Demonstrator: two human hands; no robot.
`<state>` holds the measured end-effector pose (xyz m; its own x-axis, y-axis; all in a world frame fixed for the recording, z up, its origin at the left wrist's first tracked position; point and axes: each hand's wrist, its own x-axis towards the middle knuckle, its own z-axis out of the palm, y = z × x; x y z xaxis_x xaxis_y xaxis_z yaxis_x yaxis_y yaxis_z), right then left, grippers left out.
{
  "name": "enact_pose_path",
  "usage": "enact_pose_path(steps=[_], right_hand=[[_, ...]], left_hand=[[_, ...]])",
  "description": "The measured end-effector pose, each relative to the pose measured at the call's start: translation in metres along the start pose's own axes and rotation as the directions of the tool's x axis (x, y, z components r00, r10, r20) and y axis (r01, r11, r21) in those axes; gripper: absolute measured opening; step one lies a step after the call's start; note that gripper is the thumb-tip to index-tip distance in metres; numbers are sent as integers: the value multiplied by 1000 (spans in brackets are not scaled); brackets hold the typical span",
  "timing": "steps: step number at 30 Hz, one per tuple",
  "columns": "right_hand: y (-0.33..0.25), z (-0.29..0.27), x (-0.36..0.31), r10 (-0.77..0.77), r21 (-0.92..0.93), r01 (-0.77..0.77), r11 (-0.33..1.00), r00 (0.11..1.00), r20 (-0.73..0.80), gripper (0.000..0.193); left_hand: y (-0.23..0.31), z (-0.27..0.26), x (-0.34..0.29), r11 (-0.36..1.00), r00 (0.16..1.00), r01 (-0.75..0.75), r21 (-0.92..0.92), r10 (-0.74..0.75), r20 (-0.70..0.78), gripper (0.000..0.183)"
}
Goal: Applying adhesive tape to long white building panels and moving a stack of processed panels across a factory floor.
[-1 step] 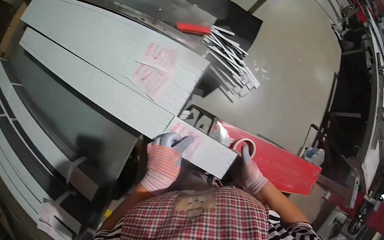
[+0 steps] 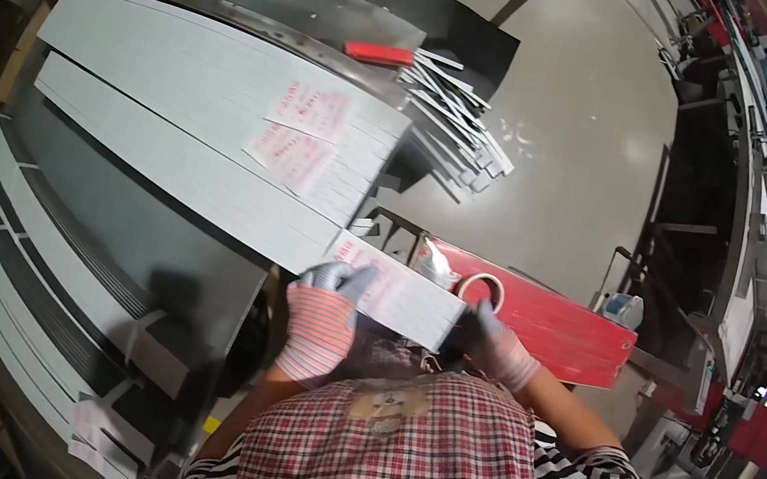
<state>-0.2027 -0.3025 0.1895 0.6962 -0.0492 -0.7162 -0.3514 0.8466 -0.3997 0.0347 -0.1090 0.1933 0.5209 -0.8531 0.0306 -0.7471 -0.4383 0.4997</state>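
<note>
A white panel end (image 2: 413, 305) with a red-printed paper label lies in front of me. My left hand (image 2: 321, 321), in a grey glove with orange stripes, grips its near left edge, the thumb lying on top by the label. At the panel's right end is my right hand (image 2: 502, 349), also gloved, its thumb pointing up just below a roll of tape (image 2: 480, 294). The fingers of that hand are mostly hidden in shadow by the panel's end. The tape roll rests on a red board (image 2: 556, 327), next to crumpled clear plastic (image 2: 438, 263).
Long white panels (image 2: 201, 57) with labels cover the bench to the left. More bundled panels (image 2: 38, 304) are stacked lower left. Thin white strips (image 2: 459, 120) jut over the bench's far end beside a red block (image 2: 378, 54). Machinery (image 2: 744, 300) lines the right side.
The whole view has shifted slightly. My right thumb sits a little lower against the tape roll. My left hand keeps its place on the panel.
</note>
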Motion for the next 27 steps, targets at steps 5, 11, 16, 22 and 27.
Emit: enact_pose_path(steps=[5,11,16,22,27], right_hand=[[-41,-46,-42,-311,-744,210,-634,812,494,48],[-65,-121,-18,-142,-573,448,-686,690,710,34],[-83,-83,-61,-434,-624,776,-92,533,726,20],[-95,-16,-85,-384,-509,806,-302,386,839,16],[-113,35,-86,-189,-411,855,-315,368,911,18]], left_hand=[[-4,25,-10,997,988,-68,47,74,-133,32],[40,2,-7,903,996,-63,425,84,-31,25],[164,-14,-4,849,988,155,-506,-128,88,53],[184,3,-1,515,976,12,-857,-191,-101,38],[158,27,-20,383,932,60,-922,-351,-85,16]])
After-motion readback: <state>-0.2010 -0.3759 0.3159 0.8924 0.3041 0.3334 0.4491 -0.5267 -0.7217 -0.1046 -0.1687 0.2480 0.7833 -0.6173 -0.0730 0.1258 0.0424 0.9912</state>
